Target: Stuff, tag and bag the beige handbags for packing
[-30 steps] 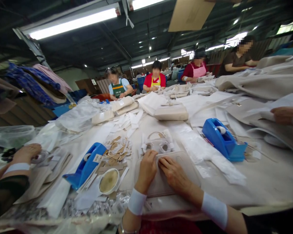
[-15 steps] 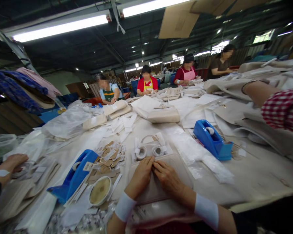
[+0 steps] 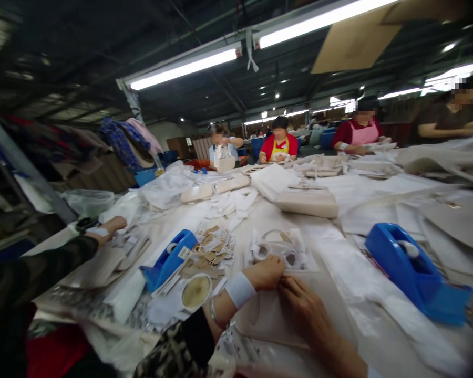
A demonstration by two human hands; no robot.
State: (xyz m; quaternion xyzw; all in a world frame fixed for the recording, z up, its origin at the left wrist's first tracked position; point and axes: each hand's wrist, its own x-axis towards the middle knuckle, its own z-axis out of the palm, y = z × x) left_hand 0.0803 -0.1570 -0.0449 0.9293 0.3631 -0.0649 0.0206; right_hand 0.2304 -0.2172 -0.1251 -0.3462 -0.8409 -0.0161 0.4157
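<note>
A pale beige handbag (image 3: pixel 260 315) lies flat before me, its top edge away from me. Above that edge are its handle (image 3: pixel 278 234) and two wrapped ring-like parts (image 3: pixel 289 257) in white padding. My left hand (image 3: pixel 266 272), wrist wrapped in a white band, is closed at the top edge with its fingertips hidden. Right beside it, my right hand (image 3: pixel 301 299) is closed with bent fingers gripping the same edge. Left of the bag are a pile of cardboard tags (image 3: pixel 213 247) with strings and a round tub (image 3: pixel 196 292) of yellowish stuff.
Blue tape dispensers stand on both sides, one left (image 3: pixel 169 260) and one right (image 3: pixel 413 273). A co-worker's hand (image 3: pixel 112 226) rests over beige pieces at the left. Another beige bag (image 3: pixel 307 202) and white wrapping sheets (image 3: pixel 378 283) lie on the table. Several people work across it.
My view has swung left, so things sit further right. My left hand has turned and its fingers curled more at the bag's edge. The red-checked arm at the right is out of view.
</note>
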